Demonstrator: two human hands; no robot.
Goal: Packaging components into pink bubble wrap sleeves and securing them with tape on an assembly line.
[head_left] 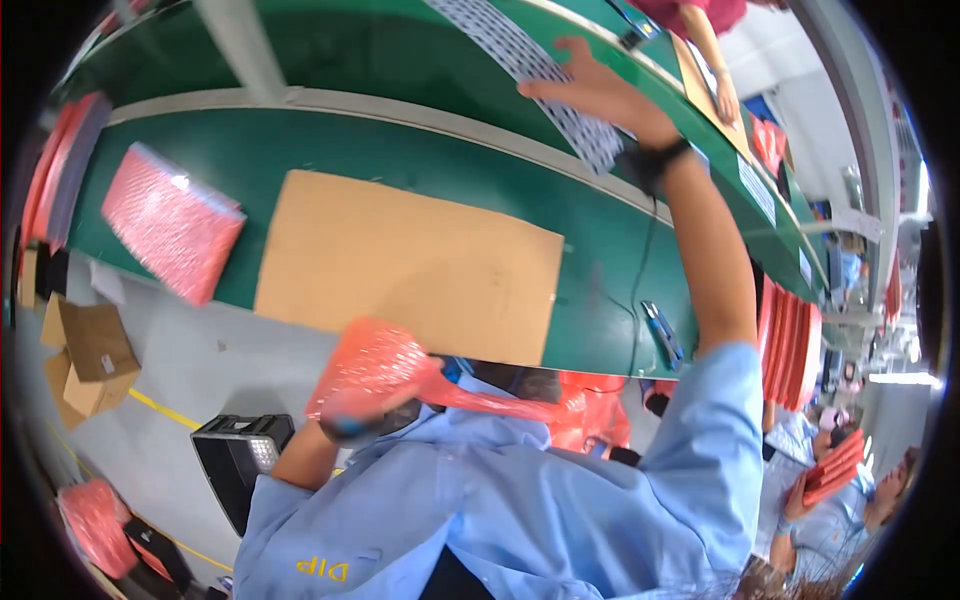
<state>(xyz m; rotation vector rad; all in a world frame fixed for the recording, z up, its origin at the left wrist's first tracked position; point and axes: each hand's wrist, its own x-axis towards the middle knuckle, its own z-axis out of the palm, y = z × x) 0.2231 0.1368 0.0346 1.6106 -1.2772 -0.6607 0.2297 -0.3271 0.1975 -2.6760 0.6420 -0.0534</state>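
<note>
My left hand [408, 388], blurred and partly covered, grips a pink bubble-wrap bag [362, 368] at the near edge of the bench, in front of my body. A strand of the pink plastic trails right from it. My right hand [605, 92] is raised at the far side with its fingers spread, holding nothing. It is over or beside a long sheet of labels [490, 38]; I cannot tell whether it touches it. A black strap [655, 162] with a cord is round my right wrist. Between my hands a flat brown cardboard sheet [410, 260] lies on the green bench.
A filled pink bubble-wrap package [170, 220] lies at the left. A blue utility knife [662, 335] is near the right front edge. Pink stacked pieces [790, 345] stand at right, and open cartons [95, 355] sit on the floor. Other people work across and at right.
</note>
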